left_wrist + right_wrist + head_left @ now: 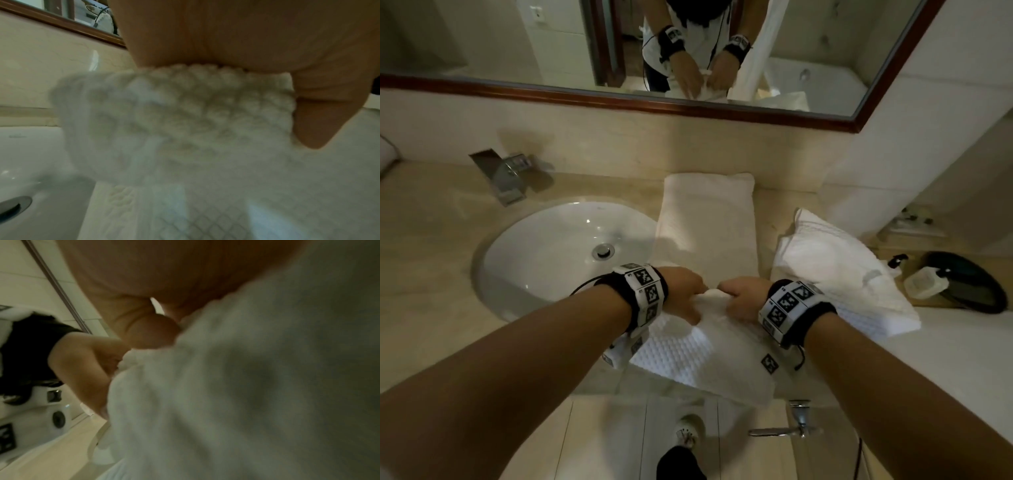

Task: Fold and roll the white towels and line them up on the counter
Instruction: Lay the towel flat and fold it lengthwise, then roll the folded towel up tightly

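With both hands, left hand (pixel 683 291) and right hand (pixel 746 296), clamped on the waffle towel (pixel 688 356), keep the roll tight under the fingers and its edges square.

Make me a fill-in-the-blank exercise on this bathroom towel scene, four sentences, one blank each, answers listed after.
1. Both the left hand and the right hand grip the same white ____.
2. The waffle towel they hold lies on the counter to the ____ of the sink.
3. Above the counter hangs a wood-framed ____.
4. The faucet stands behind the ____.

Missing words: towel; right; mirror; sink
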